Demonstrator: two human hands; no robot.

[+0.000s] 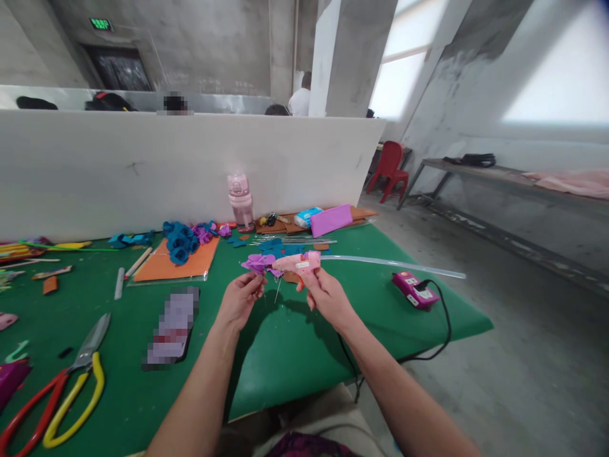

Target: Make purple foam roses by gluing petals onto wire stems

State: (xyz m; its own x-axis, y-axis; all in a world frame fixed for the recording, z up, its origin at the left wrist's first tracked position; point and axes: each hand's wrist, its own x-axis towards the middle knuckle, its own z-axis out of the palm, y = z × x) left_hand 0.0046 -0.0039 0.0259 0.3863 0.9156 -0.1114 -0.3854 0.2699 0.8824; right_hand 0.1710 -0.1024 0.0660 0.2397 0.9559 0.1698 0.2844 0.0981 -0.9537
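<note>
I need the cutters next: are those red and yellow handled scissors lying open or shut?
Open: the scissors lie flat on the green table, handles spread apart.

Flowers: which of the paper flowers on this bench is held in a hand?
The purple flower in the left hand; the blue flowers lie in a heap on the table.

Bare concrete workshop hall, raw grey walls and pillar (349,57), green exit sign (101,24), white partition board (143,165), green-covered craft table (295,343) strewn with foam flowers (183,240), large scissors (61,387), long metal bench (499,174) along the wall
</note>
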